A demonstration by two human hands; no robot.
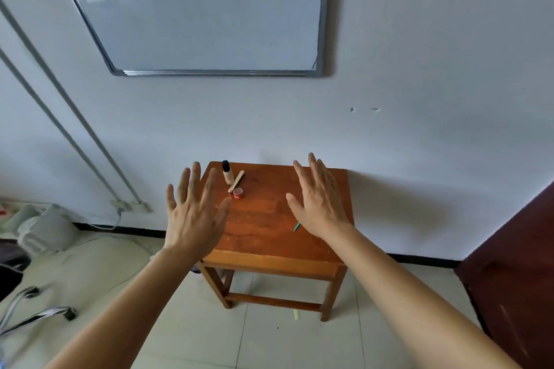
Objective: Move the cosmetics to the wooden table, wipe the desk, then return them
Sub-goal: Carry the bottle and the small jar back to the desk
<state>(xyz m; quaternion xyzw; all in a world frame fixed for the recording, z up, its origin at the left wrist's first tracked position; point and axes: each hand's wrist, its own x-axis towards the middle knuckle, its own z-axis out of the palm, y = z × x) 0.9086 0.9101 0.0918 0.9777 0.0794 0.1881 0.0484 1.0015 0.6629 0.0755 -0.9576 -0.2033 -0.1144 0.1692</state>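
A small wooden table (269, 219) stands against the white wall. At its back left corner are a beige bottle with a black cap (227, 172), a gold and beige stick (236, 181) lying flat, and a small round red pot (238, 192). My left hand (193, 213) is held out over the table's left edge, fingers straight and spread, holding nothing. Over the table's right side my right hand (320, 198) is spread the same way and holds nothing. A thin green stick (296, 226) lies just left of my right wrist.
A whiteboard (209, 9) hangs on the wall above. A dark wooden panel (515, 272) stands at the right. A chair base (36, 308) and grey bags (45, 228) are on the tiled floor at the left, with cables along the wall.
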